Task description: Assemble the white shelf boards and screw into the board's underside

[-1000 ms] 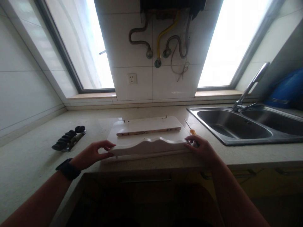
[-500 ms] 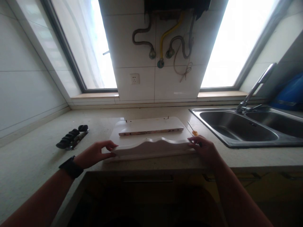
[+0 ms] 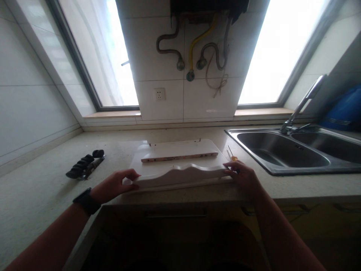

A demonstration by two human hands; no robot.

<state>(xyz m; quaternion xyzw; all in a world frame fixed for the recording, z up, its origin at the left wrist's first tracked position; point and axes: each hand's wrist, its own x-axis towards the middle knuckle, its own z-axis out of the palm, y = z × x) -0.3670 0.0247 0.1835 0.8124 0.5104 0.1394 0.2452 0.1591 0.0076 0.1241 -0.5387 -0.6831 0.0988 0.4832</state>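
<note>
A white board with a wavy top edge stands on its long side near the front of the counter. My left hand, a dark watch on its wrist, grips the left end between thumb and fingers. At the right end, my right hand pinches the board. A screwdriver with an orange-yellow handle sticks up from that same hand, its shaft pointing away from me; most of the handle is hidden. Behind the wavy board lies a flat white panel, with a narrow strip showing a rough brownish edge across it.
Several black rounded pieces lie in a row beside metal parts at the left. On the right is a double steel sink with a tap. The counter's front edge runs close below the board. Pipes hang on the wall.
The screwdriver in my right hand has tipped a little to the right. Both hands keep their hold on the wavy board, which has hardly moved.
</note>
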